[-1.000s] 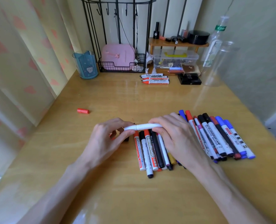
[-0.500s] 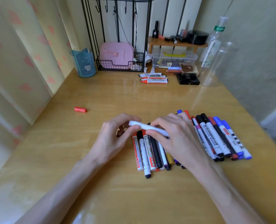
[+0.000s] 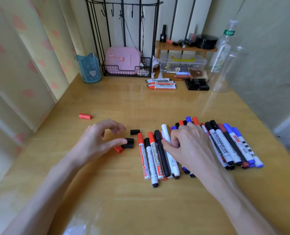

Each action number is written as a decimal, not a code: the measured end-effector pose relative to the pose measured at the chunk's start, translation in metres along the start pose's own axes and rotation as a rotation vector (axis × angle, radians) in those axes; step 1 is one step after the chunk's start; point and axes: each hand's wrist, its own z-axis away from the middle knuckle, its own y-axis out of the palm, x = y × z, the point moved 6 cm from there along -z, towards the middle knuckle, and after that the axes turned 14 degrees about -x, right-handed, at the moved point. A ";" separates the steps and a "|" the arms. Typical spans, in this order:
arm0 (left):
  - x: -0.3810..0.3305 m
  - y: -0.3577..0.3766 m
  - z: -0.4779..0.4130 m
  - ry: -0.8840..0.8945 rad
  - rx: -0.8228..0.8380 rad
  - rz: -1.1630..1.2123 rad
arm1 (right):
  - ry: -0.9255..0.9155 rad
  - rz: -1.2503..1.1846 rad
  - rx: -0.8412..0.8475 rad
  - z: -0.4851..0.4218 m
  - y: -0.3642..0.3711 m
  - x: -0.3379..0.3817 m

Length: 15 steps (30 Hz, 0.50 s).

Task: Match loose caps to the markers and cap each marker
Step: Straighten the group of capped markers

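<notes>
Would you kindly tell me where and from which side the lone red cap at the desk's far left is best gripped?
Probably across its middle, coming down from above. The lone red cap lies on its side, long axis roughly left to right, apart from everything else, so thumb and finger fit in front and behind. The left hand is nearer.

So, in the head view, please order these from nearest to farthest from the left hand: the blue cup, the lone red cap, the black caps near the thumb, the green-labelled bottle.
1. Black caps, right beside the thumb of the left hand.
2. Lone red cap, ahead, slightly left.
3. Blue cup, back left corner.
4. Green-labelled bottle, back right.
</notes>
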 end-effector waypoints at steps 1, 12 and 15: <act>0.002 0.000 0.001 -0.002 0.027 -0.004 | -0.005 -0.011 0.000 0.000 0.001 0.000; 0.015 0.000 0.006 -0.058 0.218 -0.011 | 0.015 -0.095 -0.022 0.000 0.005 -0.001; 0.017 0.001 0.007 -0.079 0.263 -0.046 | 0.024 -0.106 -0.022 -0.001 0.004 -0.001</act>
